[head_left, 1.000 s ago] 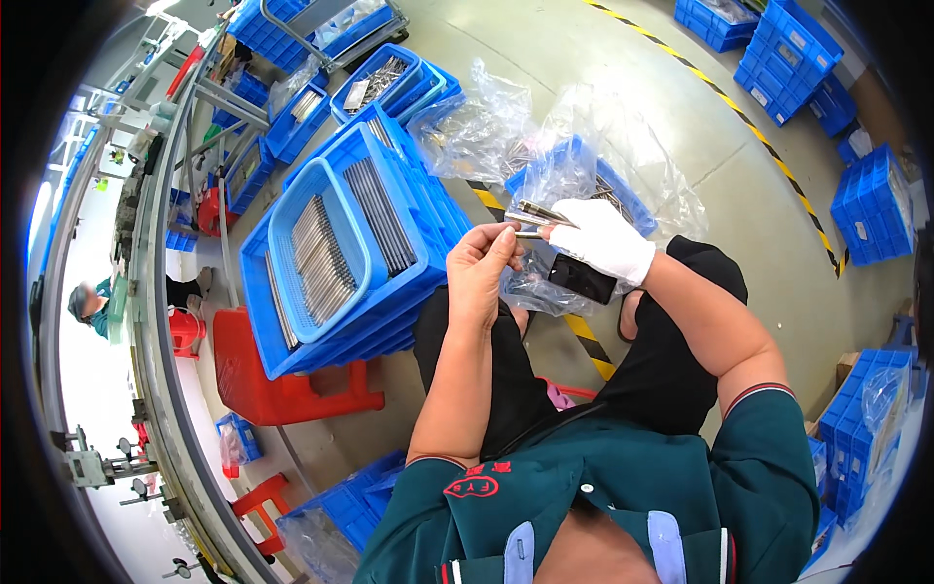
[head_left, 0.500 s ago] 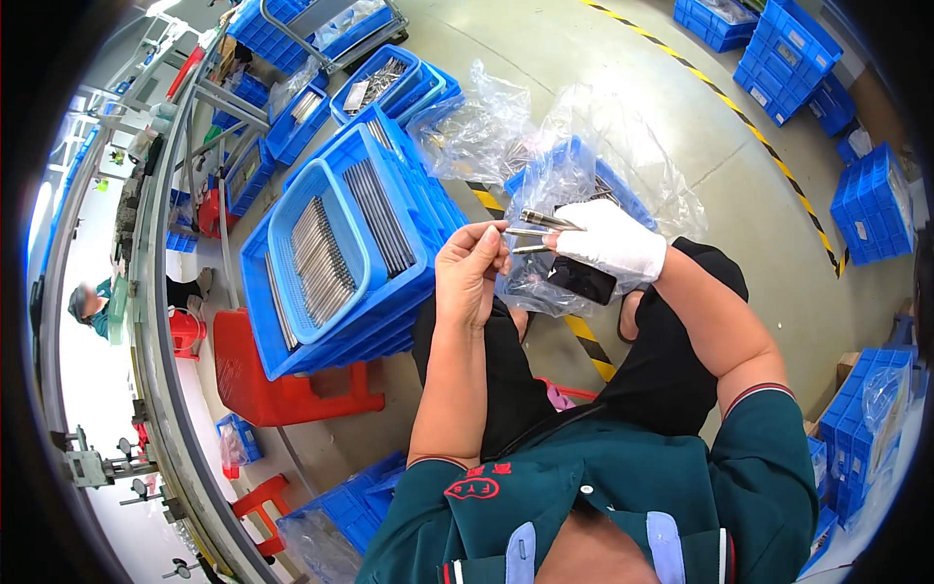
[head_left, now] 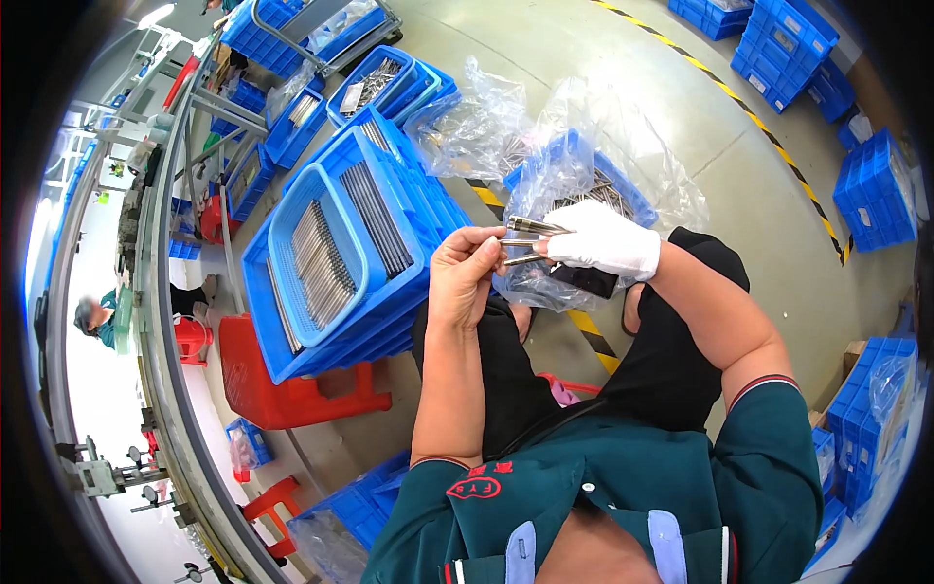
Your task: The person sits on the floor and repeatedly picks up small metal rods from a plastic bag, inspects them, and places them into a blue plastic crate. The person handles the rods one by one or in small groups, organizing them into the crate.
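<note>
left hand (head_left: 467, 277) pinches a metal rod (head_left: 520, 259); gloved right hand (head_left: 603, 241) grips, seemingly, several rods (head_left: 533, 227).

A factory assembly floor: stacked blue plastic crates (head_left: 341, 263) filled with rows of thin metal rods (head_left: 316, 258) rest on a red plastic stool (head_left: 292, 384), while more blue crates (head_left: 876, 190) line the grey concrete floor (head_left: 623, 88) marked with yellow-and-black hazard tape (head_left: 769, 136). A long conveyor line (head_left: 161, 321) runs along the left, where another worker (head_left: 97, 316) sits.
</note>
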`<state>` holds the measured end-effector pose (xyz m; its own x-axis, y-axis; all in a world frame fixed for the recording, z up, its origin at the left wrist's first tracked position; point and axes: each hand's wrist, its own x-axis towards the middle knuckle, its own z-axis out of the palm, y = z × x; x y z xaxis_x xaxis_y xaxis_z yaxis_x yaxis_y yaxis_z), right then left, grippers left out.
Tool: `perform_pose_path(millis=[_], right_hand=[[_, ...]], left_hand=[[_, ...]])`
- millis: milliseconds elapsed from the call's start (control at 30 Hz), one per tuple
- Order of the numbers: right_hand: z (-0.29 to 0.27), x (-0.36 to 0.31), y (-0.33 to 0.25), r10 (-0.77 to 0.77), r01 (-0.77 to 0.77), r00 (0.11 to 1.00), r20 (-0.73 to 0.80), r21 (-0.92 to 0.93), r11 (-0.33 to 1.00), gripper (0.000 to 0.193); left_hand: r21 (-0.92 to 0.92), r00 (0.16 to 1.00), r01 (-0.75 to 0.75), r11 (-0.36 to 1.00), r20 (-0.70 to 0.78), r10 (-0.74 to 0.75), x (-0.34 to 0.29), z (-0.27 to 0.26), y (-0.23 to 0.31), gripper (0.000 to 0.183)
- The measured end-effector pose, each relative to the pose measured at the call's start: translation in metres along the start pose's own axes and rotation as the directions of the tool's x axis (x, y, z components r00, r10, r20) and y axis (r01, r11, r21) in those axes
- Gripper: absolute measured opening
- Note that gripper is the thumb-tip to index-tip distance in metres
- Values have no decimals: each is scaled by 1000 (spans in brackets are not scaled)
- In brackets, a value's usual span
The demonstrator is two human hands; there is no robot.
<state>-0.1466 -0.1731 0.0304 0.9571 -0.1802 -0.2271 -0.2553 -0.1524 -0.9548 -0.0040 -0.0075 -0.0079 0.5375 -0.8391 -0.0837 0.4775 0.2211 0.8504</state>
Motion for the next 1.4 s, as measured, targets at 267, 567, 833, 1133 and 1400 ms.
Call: perform_pose_path(millis=[267, 567, 833, 1133, 1400], right_hand=[[6, 2, -1, 25, -24, 1000, -3, 151, 988, 26], [7, 3, -2, 29, -30, 999, 44, 12, 999, 39], [9, 8, 0, 46, -38, 998, 34, -202, 979, 42], [18, 7, 5, -118, 73, 990, -80, -428, 901, 42], [20, 9, 4, -20, 12, 999, -51, -151, 988, 43]], left_hand=[[17, 999, 18, 1000, -51, -17, 1, 1, -1, 15], [149, 982, -115, 982, -134, 136, 1, 4, 1, 15], [205, 989, -100, 974, -84, 119, -1, 12, -2, 13], [238, 987, -129, 963, -61, 147, -1, 7, -5, 12], [-217, 997, 73, 973, -12, -78, 0, 1, -13, 17]])
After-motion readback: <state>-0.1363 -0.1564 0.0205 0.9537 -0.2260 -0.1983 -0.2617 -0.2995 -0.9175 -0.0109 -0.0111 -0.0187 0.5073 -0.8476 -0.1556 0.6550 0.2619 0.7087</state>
